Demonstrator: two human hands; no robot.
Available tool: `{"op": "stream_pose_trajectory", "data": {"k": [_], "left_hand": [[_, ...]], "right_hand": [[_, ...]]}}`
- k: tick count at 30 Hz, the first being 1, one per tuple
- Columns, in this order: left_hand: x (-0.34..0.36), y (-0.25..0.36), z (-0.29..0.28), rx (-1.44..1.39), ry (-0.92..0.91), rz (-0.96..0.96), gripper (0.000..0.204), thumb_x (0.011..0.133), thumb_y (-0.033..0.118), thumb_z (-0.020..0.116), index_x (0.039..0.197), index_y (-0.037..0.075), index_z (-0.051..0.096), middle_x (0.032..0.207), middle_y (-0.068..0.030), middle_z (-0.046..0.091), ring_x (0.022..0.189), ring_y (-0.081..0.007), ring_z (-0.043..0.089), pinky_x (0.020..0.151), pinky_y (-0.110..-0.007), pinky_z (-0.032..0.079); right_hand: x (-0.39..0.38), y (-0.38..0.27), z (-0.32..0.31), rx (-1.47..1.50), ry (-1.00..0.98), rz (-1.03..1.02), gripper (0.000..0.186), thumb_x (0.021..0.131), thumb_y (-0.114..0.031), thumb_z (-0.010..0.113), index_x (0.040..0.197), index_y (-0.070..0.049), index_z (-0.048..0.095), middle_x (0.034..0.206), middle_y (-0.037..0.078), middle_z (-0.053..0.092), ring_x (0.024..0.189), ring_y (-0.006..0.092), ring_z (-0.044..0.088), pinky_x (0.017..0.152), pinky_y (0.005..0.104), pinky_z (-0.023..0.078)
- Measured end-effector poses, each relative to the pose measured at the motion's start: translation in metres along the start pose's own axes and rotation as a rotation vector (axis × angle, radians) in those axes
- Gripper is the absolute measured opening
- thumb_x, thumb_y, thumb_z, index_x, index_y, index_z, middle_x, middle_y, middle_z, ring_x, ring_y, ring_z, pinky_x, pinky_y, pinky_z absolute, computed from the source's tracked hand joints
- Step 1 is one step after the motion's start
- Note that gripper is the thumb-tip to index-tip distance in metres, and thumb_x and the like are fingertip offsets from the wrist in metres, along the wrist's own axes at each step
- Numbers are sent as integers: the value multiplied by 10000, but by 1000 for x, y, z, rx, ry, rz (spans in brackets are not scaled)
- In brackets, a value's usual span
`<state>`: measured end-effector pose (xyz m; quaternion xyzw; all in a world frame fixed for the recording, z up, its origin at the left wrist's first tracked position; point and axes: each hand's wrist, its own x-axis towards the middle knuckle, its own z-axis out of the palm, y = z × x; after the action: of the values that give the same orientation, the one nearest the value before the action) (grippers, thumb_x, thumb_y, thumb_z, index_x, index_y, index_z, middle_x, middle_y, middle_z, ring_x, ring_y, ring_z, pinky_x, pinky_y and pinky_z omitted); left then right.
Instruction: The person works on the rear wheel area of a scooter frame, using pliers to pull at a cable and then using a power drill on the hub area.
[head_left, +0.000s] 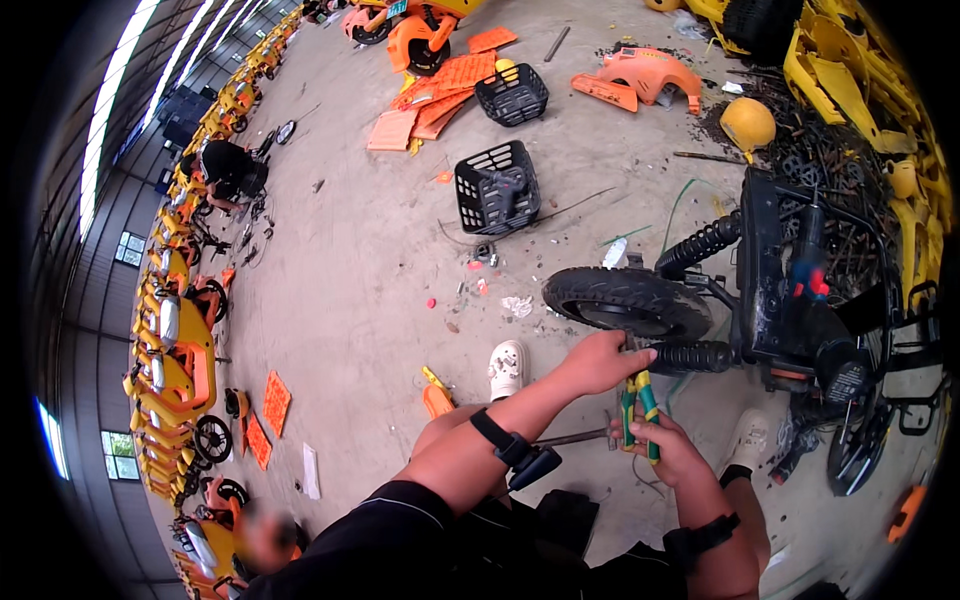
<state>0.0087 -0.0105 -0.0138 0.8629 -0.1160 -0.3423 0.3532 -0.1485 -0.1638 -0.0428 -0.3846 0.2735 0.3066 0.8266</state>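
Gripping one pair of green-yellow pliers (649, 402) in the right hand (668, 447), just below one black wheel (590, 297). Curling the left hand (603, 363) by the pliers' upper end; cannot tell around what. Beside the wheel, two coil springs (702, 245); well above, two black baskets (513, 98).

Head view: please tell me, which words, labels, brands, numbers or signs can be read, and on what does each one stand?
No text can be read with certainty.
Blue-green plate, on the orange scooter at the top: markings too small.
Rounded black part, at right: pale markings, too small and blurred.
Green-and-yellow hand tool: no legible lettering.
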Motion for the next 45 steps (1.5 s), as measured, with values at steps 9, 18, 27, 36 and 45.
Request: {"op": "stream_pose_trajectory", "data": {"k": [9, 18, 27, 36, 45], "left_hand": [[7, 6, 19, 35, -68, 57, 648, 829, 595, 671, 912, -47, 700, 861, -230, 701, 872, -389, 693, 780, -454, 540], [10, -1, 31, 104, -41, 73, 724, 866, 687, 582, 847, -31, 675, 785, -232, 666, 811, -413, 672, 733, -477, 524], [-5, -27, 28, 69, 117, 118, 477, 1011, 436, 468, 906, 1, 634, 841, -259, 660, 862, -460, 631, 749, -533, 489], [-17, -43, 13, 14, 253, 100, 387, 1008, 381, 494, 929, 11, 575, 815, -247, 639, 842, -462, 615, 741, -538, 474], [-34, -53, -9, -76, 262, 191, 303, 1017, 327, 517, 955, 31, 532, 809, -228, 608, 806, -438, 603, 687, -488, 461]], "right_hand": [[3, 16, -12, -2, 25, -41, 464, 908, -120, 632, 1335, -9, 489, 1056, 118, 655, 975, 217, 635, 856, 367, 499], [12, 28, -12, 35, 92, -51, 335, 915, -118, 555, 1224, 9, 525, 899, 111, 638, 783, 230, 658, 730, 368, 556], [34, 33, 5, -51, 175, -87, 278, 923, -146, 537, 1158, 2, 535, 844, 110, 632, 693, 219, 641, 646, 358, 551], [45, 31, 27, -148, 144, -113, 249, 931, -136, 525, 1132, 10, 543, 774, 93, 604, 592, 192, 592, 562, 337, 506], [60, 34, 40, -260, 126, -252, 201, 926, -86, 527, 1101, 11, 546, 724, 74, 570, 544, 154, 552, 523, 307, 471]]}}
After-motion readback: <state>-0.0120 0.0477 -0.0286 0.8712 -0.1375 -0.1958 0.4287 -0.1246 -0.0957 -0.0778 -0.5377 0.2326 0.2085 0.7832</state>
